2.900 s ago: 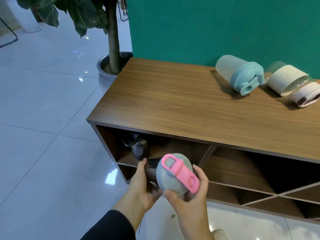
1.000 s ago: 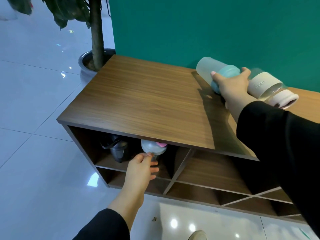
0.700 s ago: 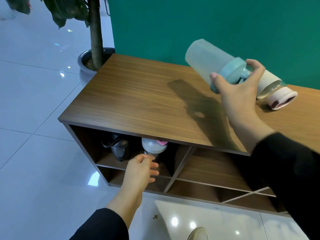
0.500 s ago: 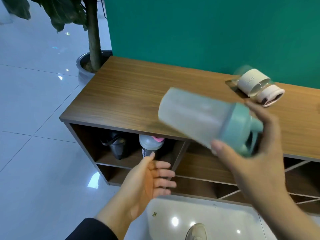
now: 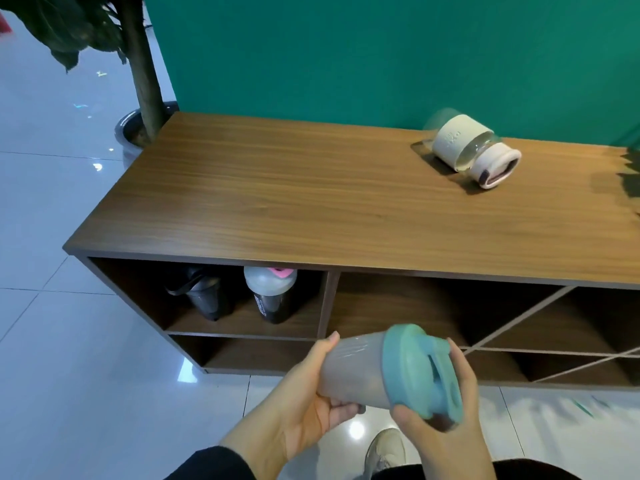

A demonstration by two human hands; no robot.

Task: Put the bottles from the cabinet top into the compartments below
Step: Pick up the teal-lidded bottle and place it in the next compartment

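A frosted shaker bottle with a teal lid point(image 5: 388, 370) lies sideways in both hands, low in front of the wooden cabinet point(image 5: 311, 202). My left hand point(image 5: 304, 389) cups its body from below and my right hand point(image 5: 446, 420) grips the lid end. On the cabinet top, far right, a clear glass bottle with a cream sleeve and pale pink cap point(image 5: 471, 150) lies on its side. The upper left compartment holds two upright bottles: a black one point(image 5: 204, 296) and a dark one with a grey lid and pink tab point(image 5: 272, 292).
A potted tree point(image 5: 142, 81) stands on the tiled floor at the cabinet's far left corner. A green wall backs the cabinet. To the right of the filled compartment are open ones, some split by diagonal dividers point(image 5: 512, 320). My shoe point(image 5: 384, 448) shows below.
My left hand let go of the pink-tabbed bottle in the compartment. My right hand lifted the teal-lidded bottle off the cabinet top and brought it down, and now both hands hold it.
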